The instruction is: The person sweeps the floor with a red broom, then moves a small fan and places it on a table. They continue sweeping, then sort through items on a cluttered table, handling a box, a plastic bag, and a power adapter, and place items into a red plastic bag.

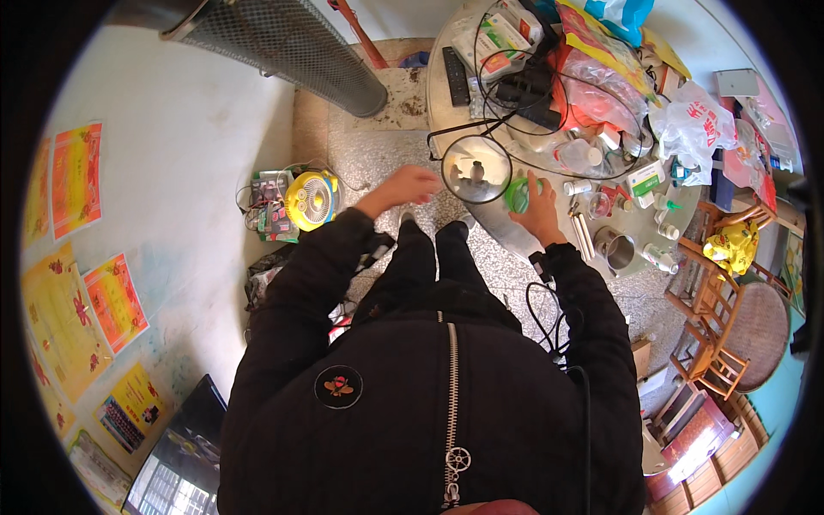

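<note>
My left hand [412,185] is over the floor, left of a round mirror [476,168], with its thumb apart from loosely bent fingers and nothing visible in it. The mirror stands at the near-left edge of a cluttered round table [496,222]. My right hand [541,211] is at the table's edge, its fingers and thumb around a green, partly see-through container [517,195]. The mirror's rim hides part of that container. Just right of my right hand are a small white bottle [577,187] and metal rods [582,236].
A metal cup [615,248], small bottles [660,257], medicine boxes [646,177], black cables [560,122] and plastic bags [692,122] crowd the table. A yellow fan [313,200] stands at the left wall. Wooden chairs [711,302] are at the right.
</note>
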A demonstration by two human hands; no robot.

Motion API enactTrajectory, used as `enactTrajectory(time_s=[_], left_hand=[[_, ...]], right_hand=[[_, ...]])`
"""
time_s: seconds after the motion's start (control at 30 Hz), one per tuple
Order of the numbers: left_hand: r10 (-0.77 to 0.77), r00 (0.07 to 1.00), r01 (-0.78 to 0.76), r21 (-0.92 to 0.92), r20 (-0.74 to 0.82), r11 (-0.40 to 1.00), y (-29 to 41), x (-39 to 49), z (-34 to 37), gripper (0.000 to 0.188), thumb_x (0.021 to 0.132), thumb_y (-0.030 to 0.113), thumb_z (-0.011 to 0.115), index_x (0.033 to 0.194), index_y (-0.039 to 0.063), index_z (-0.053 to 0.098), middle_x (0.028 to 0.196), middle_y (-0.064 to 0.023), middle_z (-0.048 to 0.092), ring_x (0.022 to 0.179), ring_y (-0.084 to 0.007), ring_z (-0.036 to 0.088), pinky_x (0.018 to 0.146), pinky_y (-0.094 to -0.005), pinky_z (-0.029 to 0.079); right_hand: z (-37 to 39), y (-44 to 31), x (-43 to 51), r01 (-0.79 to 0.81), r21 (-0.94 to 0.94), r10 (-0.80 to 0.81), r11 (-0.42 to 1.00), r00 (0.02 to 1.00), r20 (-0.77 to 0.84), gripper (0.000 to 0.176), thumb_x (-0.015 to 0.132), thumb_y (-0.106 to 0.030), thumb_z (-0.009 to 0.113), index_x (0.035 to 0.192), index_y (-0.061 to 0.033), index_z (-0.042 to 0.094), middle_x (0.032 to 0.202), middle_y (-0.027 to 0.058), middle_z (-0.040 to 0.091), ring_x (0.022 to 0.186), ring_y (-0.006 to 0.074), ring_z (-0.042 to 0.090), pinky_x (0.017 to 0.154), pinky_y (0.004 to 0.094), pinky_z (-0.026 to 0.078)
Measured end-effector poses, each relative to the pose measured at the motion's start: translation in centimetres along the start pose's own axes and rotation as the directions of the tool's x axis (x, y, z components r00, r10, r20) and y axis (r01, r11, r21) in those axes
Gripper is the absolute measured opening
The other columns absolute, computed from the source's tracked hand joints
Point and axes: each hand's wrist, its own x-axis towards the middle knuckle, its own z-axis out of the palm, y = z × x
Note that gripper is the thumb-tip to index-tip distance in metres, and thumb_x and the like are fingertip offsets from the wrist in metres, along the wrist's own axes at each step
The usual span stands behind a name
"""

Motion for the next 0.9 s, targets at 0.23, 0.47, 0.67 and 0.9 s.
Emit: enactTrajectory(time_s=[0.23,0.47,0.67,0.9], left_hand=[[0.283,0.94,-0.184,0.416,-0.189,0.89,1.9,8.5,10.6,0.05,0.078,0.025,0.072,0.117,0.001,0.052,0.09,-0.0077,0.063,0.071,-0.0124,0.06,0.057,-0.0226,0.049],[0.115,0.993,-0.108,-0.149,0.04,0.983,5.3,6.6,8.4,0.05,0.079,0.026,0.071,0.117,0.003,0.049,0.098,-0.0076,0.059,0.084,-0.0144,0.06,0.06,-0.0243,0.051],[-0.092,0.967,-0.049,-0.525,-0.239,0.85,2.1,4.0,-2.9,0.052,0.083,0.035,0.064,0.119,0.003,0.045,0.105,-0.0112,0.058,0.092,-0.0221,0.061,0.071,-0.0318,0.054],[-0.299,0.84,0.024,-0.521,-0.452,0.853,-3.7,8.2,-11.6,0.058,0.08,0.046,0.065,0.114,0.004,0.046,0.089,-0.0068,0.057,0.058,-0.0147,0.055,0.049,-0.0241,0.046]], right_hand=[[-4.0,-2.6,-1.0,0.069,0.204,-0.062,0.977,0.997,-0.04,0.103,0.056,-0.027,0.079,0.141,-0.0103,0.024,0.128,0.0251,0.034,0.115,0.0454,0.037,0.095,0.0472,0.038],[-7.1,-8.5,0.9,0.219,0.289,-0.176,0.932,0.97,-0.167,0.098,0.058,-0.03,0.081,0.138,-0.0063,0.029,0.129,0.0222,0.035,0.116,0.0423,0.038,0.098,0.0445,0.036],[-4.5,-9.6,5.6,0.207,0.421,-0.115,0.883,0.966,-0.232,0.067,0.074,-0.022,0.072,0.129,-0.0017,0.041,0.115,0.0202,0.051,0.108,0.0331,0.05,0.09,0.0384,0.042],[0.2,-13.1,15.2,0.205,0.275,-0.132,0.939,0.956,-0.264,0.042,0.078,-0.019,0.066,0.11,-0.0004,0.045,0.106,0.0193,0.052,0.085,0.0365,0.06,0.068,0.041,0.05]])
